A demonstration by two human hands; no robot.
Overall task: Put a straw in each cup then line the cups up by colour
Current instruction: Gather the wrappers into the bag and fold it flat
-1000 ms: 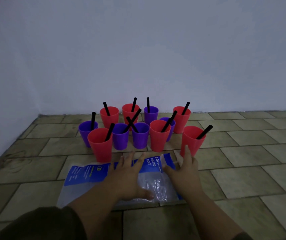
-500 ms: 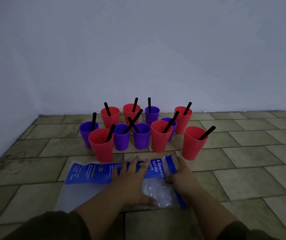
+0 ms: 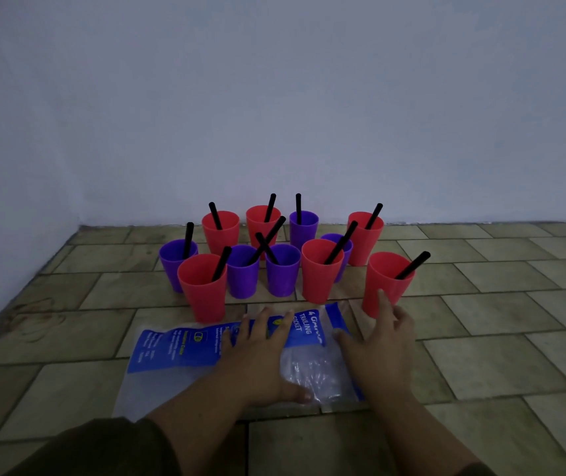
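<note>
right hand (image 3: 381,352) has lifted off the right edge of the bag (image 3: 178,348) since half a second ago, and its index finger (image 3: 385,304) now reaches up the near side of the rightmost red cup (image 3: 386,283). left hand (image 3: 257,359) has stayed flat on the bag.

pale wall (image 3: 274,97) fills the upper half and meets a floor (image 3: 497,321) of greenish-tan tiles, with a corner at the left. bag, clear plastic with a blue printed band, lies flat on the floor just in front of the cups. left hand presses on it, fingers straight and spread, thumb out to the right. right hand's fingers are apart and straight, gripping nothing. its thumb lies over the bag's right edge, and its index finger overlaps the red cup's lower wall; whether it touches i cannot tell.

eleven cups stand upright in a loose cluster near the wall: six red cups (image 3: 202,293) and five purple cups (image 3: 242,280). the rightmost red cup stands a little apart from the rest. ten black straws (image 3: 412,266) show, each leaning in a cup; two cross above the middle purple cups.
</note>
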